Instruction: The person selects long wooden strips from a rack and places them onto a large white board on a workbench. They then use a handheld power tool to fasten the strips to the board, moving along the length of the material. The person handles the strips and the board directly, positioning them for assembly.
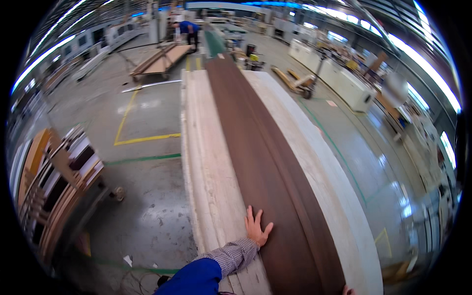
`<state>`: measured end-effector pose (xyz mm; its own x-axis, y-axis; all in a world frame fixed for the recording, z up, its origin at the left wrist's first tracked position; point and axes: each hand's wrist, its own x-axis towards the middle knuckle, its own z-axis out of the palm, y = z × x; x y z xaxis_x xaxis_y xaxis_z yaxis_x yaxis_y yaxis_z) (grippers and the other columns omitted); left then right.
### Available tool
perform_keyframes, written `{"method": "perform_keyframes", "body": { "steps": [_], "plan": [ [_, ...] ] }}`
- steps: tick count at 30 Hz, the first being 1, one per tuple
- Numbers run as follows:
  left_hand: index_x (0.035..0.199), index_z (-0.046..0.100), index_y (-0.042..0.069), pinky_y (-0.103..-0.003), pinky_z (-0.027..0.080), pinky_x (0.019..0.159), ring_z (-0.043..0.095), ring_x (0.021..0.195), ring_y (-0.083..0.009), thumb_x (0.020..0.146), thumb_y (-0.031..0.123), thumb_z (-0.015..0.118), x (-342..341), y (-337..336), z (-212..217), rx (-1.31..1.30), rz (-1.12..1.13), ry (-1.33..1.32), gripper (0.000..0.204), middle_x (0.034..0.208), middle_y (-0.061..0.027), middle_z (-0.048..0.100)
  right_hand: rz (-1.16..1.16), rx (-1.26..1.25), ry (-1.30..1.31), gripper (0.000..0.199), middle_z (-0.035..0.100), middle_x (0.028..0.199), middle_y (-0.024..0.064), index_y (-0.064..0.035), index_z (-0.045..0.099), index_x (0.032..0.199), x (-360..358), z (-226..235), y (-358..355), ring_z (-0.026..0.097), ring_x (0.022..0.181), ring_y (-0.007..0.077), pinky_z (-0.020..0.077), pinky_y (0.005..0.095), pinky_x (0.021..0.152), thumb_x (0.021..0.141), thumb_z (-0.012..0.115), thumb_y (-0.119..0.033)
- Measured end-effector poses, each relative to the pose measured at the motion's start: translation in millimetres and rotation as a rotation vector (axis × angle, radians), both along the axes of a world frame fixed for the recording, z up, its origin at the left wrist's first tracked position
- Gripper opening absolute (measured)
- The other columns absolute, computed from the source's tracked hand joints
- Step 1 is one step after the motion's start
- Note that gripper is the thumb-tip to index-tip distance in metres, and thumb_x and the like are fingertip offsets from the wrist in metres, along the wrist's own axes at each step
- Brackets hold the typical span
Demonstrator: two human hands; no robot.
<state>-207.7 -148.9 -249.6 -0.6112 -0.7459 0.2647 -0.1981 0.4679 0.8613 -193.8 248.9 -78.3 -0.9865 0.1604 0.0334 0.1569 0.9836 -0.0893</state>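
Your left hand (pixel 256 227) lies flat and open-fingered on the left edge of the long dark veneer strip (pixel 268 172) atop the pale board stack (pixel 209 167), your right hand (pixel 348 290) barely shows – grip unreadable – so uneven pushing could skew the strip off

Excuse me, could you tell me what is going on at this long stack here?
A person's left hand lies flat, fingers spread, on the near edge of a long dark brown wooden panel resting on a stack of pale boards. Only the fingertips of the right hand show at the bottom edge. Another person in blue works far off.
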Motion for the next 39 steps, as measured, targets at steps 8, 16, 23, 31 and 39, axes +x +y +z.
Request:
{"method": "perform_keyframes", "body": {
  "steps": [8, 16, 23, 31, 39],
  "plan": [
    [0.125, 0.034, -0.003, -0.035, 0.024, 0.103, 0.034, 0.121, -0.0267, 0.083, 0.023, 0.054, -37.9, -17.0, -17.1, 0.773, -0.179, 0.694, 0.054, 0.131, -0.0176, 0.035, 0.204, 0.053, 0.534, 0.055, 0.04, 0.055, 0.0103, -0.0075, 0.04, 0.054, 92.7, 40.4, -26.4, 0.043, 0.05, 0.0279, 0.0351, 0.0362, 0.043, 0.056, 0.074, -0.05],
    [0.132, 0.03, 0.007, -0.052, 0.035, 0.093, 0.041, 0.115, -0.0346, 0.076, 0.065, 0.044, 29.9, -179.6, 179.4, 1.142, -0.342, 0.136, 0.082, 0.127, -0.0179, 0.04, 0.269, -0.034, 0.481, 0.062, 0.046, 0.066, 0.0068, -0.0068, 0.048, 0.06, 147.2, 55.8, -71.2, 0.049, 0.065, 0.0226, 0.0417, 0.0334, 0.058, 0.061, 0.057, -0.069],
    [0.118, 0.044, -0.006, -0.044, 0.048, 0.074, 0.055, 0.087, -0.031, 0.073, 0.028, 0.061, 80.3, -168.5, 146.0, 1.015, -0.309, -0.047, 0.059, 0.104, -0.0187, 0.054, -0.577, 0.076, 0.781, 0.065, 0.045, 0.109, 0.0202, -0.0005, 0.046, 0.111, 235.8, 34.4, -40.8, 0.047, 0.102, 0.0315, 0.0356, 0.0421, 0.088, 0.068, 0.07, -0.042],
    [0.12, 0.043, -0.005, -0.045, 0.046, 0.079, 0.052, 0.093, -0.0309, 0.074, 0.031, 0.059, 95.7, -70.1, 116.5, 1.26, -0.536, -0.238, 0.06, 0.109, -0.0188, 0.051, -1.067, -1.478, 1.229, 0.065, 0.043, 0.117, 0.0183, 0.001, 0.03, 0.122, 300.2, -60.1, -22.0, 0.05, 0.102, 0.0306, 0.0463, 0.0397, 0.082, 0.065, 0.06, 0.011],
    [0.121, 0.042, -0.004, -0.045, 0.043, 0.083, 0.05, 0.098, -0.0308, 0.075, 0.033, 0.057, 89.0, -46.5, 96.6, 1.346, -0.56, -0.326, 0.061, 0.114, -0.0188, 0.048, -1.172, -1.924, 1.144, 0.033, 0.056, 0.103, 0.0167, 0.0062, 0.051, 0.103, 297.4, -125.8, 6.4, 0.057, 0.089, 0.0302, 0.0498, 0.0408, 0.076, 0.071, 0.058, 0.007]
  ]
}}
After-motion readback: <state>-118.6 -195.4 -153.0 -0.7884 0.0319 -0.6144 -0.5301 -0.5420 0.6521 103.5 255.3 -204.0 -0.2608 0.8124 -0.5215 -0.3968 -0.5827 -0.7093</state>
